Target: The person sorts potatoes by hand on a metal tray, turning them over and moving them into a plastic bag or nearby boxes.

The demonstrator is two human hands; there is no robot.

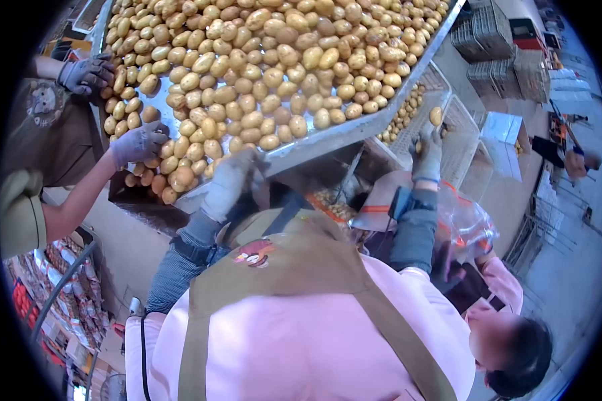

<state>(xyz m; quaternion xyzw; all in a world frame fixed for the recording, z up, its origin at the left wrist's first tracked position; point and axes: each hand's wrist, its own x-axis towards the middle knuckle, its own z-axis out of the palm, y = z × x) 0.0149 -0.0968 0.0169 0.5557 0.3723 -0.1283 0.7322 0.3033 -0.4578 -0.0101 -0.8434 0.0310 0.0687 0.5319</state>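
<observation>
Yellow potatoes (247, 67) are heaped on a metal sorting table (344, 131) in front of me. My left hand (229, 186), in a pale glove, is at the near rim of this table beside the closest potatoes; its fingers are blurred and partly hidden. To the right, my gloved right hand (428, 155) reaches out over a light plastic crate (453, 130). A single potato (436, 116) shows at its fingertips. More potatoes (408, 113) lie in a crate below the table's right edge.
On the left, another person's gloved hands (139, 144) work among the potatoes. A person in pink (505, 284) is close on my right beside a clear plastic bag (461, 224). Stacked crates (481, 33) stand at the back right. Filled sacks (73, 281) lie at lower left.
</observation>
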